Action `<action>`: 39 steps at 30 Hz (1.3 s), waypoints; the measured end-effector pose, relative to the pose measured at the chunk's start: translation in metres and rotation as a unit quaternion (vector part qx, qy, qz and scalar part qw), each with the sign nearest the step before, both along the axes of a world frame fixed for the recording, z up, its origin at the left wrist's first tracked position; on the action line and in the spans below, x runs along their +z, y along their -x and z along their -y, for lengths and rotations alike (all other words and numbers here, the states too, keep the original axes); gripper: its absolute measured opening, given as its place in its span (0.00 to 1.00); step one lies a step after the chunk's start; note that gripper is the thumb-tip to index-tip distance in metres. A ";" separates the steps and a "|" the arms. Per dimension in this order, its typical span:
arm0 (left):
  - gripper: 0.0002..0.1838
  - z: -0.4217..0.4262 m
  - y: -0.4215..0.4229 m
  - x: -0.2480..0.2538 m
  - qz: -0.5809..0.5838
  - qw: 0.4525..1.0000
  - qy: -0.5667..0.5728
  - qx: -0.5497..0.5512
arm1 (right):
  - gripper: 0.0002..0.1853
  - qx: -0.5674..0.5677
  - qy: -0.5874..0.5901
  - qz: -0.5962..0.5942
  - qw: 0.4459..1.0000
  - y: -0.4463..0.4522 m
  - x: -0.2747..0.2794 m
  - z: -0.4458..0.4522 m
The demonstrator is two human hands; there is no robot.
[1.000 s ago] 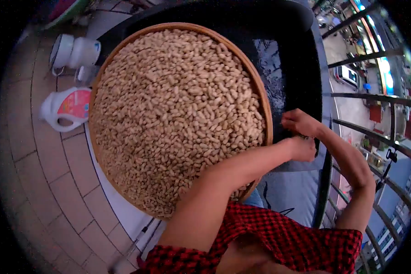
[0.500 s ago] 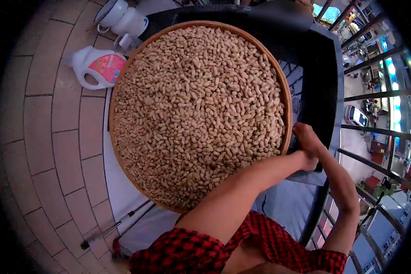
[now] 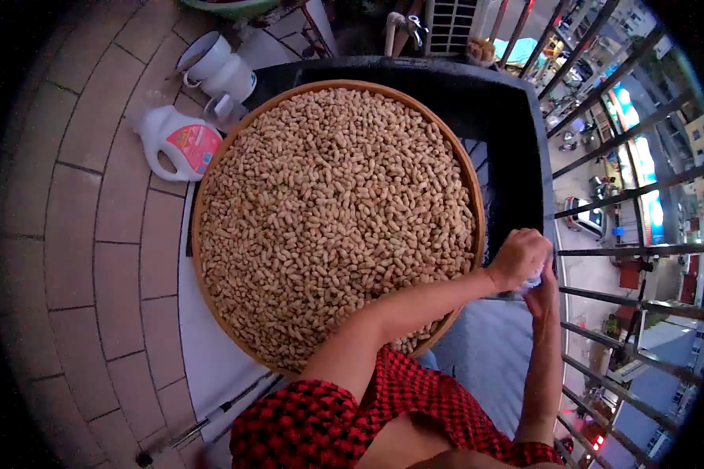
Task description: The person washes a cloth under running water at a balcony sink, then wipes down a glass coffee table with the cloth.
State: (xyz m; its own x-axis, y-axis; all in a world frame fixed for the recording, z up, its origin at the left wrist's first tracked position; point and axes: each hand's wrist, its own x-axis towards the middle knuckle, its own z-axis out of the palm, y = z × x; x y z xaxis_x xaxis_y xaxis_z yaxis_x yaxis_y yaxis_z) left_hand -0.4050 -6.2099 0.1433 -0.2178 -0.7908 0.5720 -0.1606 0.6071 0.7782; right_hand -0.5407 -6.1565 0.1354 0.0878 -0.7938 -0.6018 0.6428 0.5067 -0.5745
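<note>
My left hand [image 3: 516, 260] is closed at the right side of the round tray [image 3: 478, 205], its forearm crossing over the tray's lower right edge. Just beside and partly behind it is my right hand [image 3: 543, 294], its fingers largely hidden. A small pale, bluish-white thing [image 3: 531, 281] shows between the two hands, too small to make out. The wooden-rimmed tray is heaped with unshelled peanuts [image 3: 336, 211] and rests over a black basin [image 3: 516, 141]. Both hands are near the basin's right rim.
A white jug with a pink label [image 3: 181, 146], a clear container [image 3: 224, 111] and white pots [image 3: 225, 69] stand on the tiled floor at left. A tap [image 3: 405, 30] is behind the basin. Metal railings [image 3: 602, 252] run along the right, above a street.
My hands have come together near the basin's right rim, and the pale thing now shows between them. The camera view has shifted, bringing the tap into sight.
</note>
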 end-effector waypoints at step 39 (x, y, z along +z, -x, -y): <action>0.17 -0.299 -0.230 -0.011 -0.060 0.901 -0.420 -0.090 | 0.14 0.219 0.019 -0.269 0.938 -0.063 -0.004 -0.245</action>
